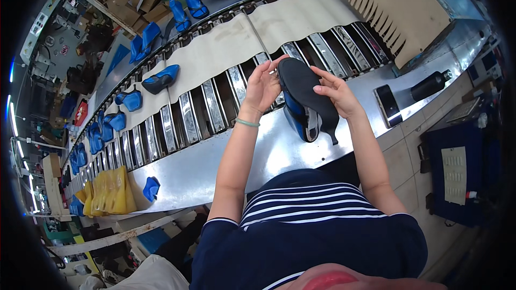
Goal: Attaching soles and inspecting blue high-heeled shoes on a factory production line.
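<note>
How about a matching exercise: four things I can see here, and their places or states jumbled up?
1. Shoe
2. Phone
3. Bangle
4. Bottle

A. Pale green, round a wrist
B. Black, lying on its side
C. Between left hand and right hand, sole toward camera
D. Flat, left of the bottle

Pairs: 1-C, 2-D, 3-A, 4-B

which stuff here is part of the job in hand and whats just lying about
Likely part of the job:
high-heeled shoe, gripped by the right hand, with the left hand at its toe
blue shoes along the conveyor

Seemingly just lying about:
phone
black bottle near it
cardboard boxes
</note>
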A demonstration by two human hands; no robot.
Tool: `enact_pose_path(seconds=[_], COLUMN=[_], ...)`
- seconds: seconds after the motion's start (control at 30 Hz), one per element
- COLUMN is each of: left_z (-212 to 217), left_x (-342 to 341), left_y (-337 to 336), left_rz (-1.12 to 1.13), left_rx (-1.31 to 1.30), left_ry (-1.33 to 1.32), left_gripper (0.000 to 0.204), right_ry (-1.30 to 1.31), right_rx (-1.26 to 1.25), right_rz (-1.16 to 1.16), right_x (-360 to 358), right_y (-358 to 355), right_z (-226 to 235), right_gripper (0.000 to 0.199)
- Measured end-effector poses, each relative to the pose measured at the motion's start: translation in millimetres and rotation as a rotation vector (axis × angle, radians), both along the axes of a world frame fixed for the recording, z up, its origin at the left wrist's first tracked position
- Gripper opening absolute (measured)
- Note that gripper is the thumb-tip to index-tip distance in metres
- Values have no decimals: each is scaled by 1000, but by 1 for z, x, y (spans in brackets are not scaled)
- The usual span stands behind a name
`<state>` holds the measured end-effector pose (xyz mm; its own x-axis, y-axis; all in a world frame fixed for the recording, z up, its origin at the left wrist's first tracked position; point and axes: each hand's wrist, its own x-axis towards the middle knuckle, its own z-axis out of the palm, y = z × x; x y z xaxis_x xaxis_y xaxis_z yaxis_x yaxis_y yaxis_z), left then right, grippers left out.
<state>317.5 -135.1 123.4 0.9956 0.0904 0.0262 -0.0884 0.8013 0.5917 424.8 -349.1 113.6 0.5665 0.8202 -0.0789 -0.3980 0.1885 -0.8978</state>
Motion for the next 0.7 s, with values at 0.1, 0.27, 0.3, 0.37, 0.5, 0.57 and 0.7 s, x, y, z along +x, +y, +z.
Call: enact_pose_path(seconds=[0.1, 0.27, 0.3, 0.37, 0.5, 0.57, 0.7], left_z=[-12, -16, -14, -14, -13, -14, -17], left_x=[6, 1, -1, -5, -10, -10, -12], left_y=[-9, -20, -23, -25, -29, -30, -34], left_rz=[-1, 28, 43, 62, 98, 115, 153], left_rx=[-38, 88, 139, 169, 182, 193, 218], left_ry=[-69, -104, -103, -74, -54, -69, -80], left_gripper=[56, 62, 64, 69, 74, 73, 72], right_ry=[21, 35, 35, 40, 71, 72, 91], right_rx=[24, 31, 31, 35, 47, 46, 48], right_rz=[20, 34, 42, 60, 80, 81, 88], right_x=[12, 11, 11, 8, 8, 8, 8], right_y=[-8, -16, -17, -17, -16, -15, -16], right_z=[-8, -13, -13, -15, -20, -18, -21], right_gripper=[63, 69, 70, 71, 75, 76, 80])
